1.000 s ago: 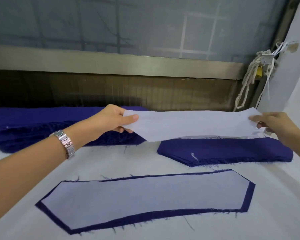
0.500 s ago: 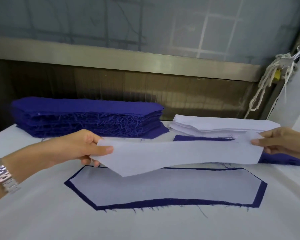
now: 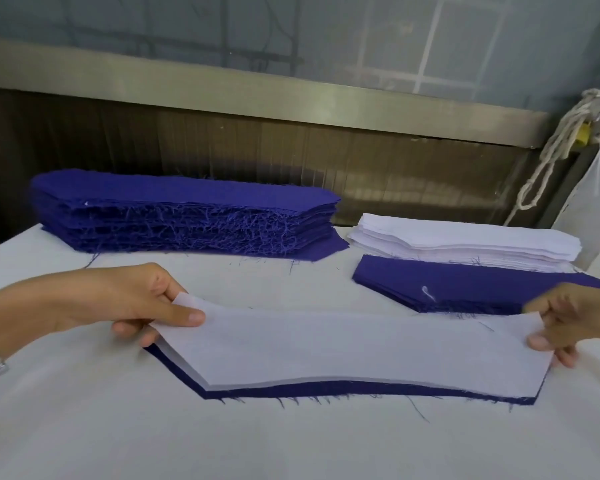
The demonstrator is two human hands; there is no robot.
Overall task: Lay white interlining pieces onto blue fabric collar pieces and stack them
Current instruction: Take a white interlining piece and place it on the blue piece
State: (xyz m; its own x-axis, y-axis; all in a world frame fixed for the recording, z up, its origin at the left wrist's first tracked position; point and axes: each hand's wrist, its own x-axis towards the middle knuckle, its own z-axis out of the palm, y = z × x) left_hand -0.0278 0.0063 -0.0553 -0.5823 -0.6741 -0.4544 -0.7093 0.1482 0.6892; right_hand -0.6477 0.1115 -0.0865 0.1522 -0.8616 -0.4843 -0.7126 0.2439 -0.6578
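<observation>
White cloth covers the table (image 3: pixel 84 427), where my left hand (image 3: pixel 118 303) and right hand (image 3: pixel 568 320) pinch the ends of one long white interlining piece (image 3: pixel 343 351), sagging just over a flat blue fabric collar piece (image 3: pixel 326 389) near me. The tall stack of blue collar pieces (image 3: pixel 187 216) and the white interlining stack (image 3: pixel 465 244) behind suggest most of the work remains. No bin or tray shows; both stacks sit straight on the cloth.

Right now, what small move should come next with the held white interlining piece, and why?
Probably lower both ends flat: the left hand and right hand pinch the white interlining piece by its ends, sagging over the blue fabric collar piece.
</observation>
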